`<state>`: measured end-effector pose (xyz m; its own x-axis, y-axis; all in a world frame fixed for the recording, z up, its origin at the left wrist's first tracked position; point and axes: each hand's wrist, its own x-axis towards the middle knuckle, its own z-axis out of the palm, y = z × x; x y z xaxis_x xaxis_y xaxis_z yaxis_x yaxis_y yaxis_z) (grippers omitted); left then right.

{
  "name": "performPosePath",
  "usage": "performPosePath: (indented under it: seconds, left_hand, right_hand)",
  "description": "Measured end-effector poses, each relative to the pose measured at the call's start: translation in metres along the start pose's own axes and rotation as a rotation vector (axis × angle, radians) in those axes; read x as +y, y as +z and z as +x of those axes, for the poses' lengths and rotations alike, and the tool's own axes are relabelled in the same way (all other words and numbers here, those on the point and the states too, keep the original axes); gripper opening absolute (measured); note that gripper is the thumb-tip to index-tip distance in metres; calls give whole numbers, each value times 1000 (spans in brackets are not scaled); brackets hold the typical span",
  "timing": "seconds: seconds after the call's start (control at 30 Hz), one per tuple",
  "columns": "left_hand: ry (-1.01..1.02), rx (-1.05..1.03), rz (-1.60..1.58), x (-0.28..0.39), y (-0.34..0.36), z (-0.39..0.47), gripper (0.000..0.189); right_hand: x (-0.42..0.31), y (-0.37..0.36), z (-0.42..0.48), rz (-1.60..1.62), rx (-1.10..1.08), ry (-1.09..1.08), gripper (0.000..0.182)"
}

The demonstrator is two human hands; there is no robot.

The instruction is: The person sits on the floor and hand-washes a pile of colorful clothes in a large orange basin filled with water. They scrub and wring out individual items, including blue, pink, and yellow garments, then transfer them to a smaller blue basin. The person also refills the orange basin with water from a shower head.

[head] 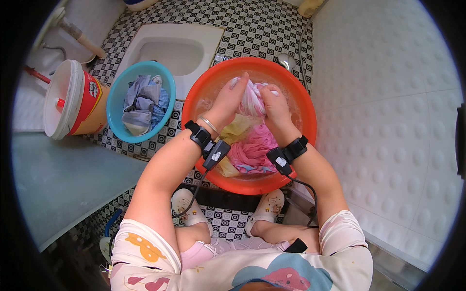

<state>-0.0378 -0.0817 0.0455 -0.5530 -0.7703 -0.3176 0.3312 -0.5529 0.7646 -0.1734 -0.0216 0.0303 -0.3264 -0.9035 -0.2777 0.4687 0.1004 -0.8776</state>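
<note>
A bunched pink-and-white striped cloth (252, 100) is gripped between both hands over a large orange plastic basin (304, 105). My left hand (231, 96) holds its left side, thumb pointing up. On the right side, my right hand (275, 102) has its fingers curled round the cloth. Soapy-looking water (207, 96) fills the basin. Below my hands lie a pink garment (253, 149) and some pale yellow fabric (235, 129), both wet. Black straps with small boxes circle both wrists, and part of the cloth is hidden by my fingers.
A turquoise basin (112, 109) with grey and blue clothes (140, 103) stands left, beside a squat toilet (214, 36). Further left is a large lidded bucket (87, 109). A shower head (287, 61) and its hose lie behind the orange basin. A frosted glass panel (72, 174) edges the left; a white wall (382, 120) rises right.
</note>
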Motion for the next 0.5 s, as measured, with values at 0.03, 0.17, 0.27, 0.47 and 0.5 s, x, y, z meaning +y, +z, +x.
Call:
performPosePath:
  seconds: [0.03,0.17,0.27,0.47,0.5]
  left_hand:
    - [-46,23,-54,-2,-1,-1,41]
    - [-216,-33,-272,-12,-3,0,48]
    - [-329,-82,-318,-24,-14,-6,45]
    - [-568,-221,-264,-50,-42,-21,28]
    - [-640,-241,-241,-50,-40,-25,26]
  right_hand:
    - [3,2,-1,-65,2,-67,11]
    - [6,7,-6,-506,12,-379,8]
    - [-1,20,-18,-765,-39,-575,11]
    - [0,11,-36,-1093,-347,-664,12]
    - [2,8,-41,-1111,-387,-667,12]
